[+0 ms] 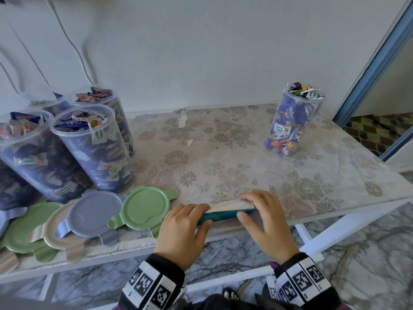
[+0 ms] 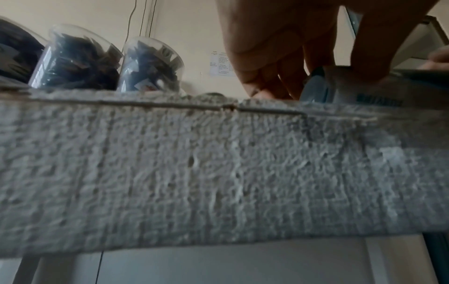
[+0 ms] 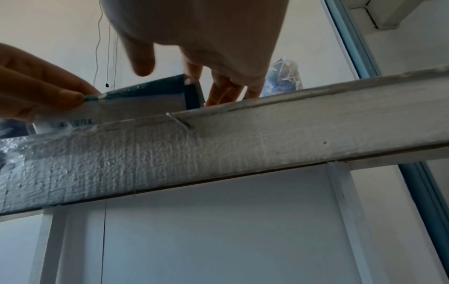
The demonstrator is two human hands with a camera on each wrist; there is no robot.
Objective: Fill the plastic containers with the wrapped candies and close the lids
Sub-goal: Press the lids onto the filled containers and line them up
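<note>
Flat teal-edged box (image 1: 225,212): at the surface (image 1: 257,157) front edge, left hand (image 1: 185,229) and right hand (image 1: 266,218) each in narrow end grip, likely steadying it; lids (image 1: 143,208) staged beside filled containers (image 1: 93,148).

Head view evenly daylit and soft, with wide-angle bending at the frame edges and smearing upper left; both wrist views dimmer, backlit, the hands (image 2: 303,48) in shadow, the counter edge (image 2: 218,163) blurred.
</note>
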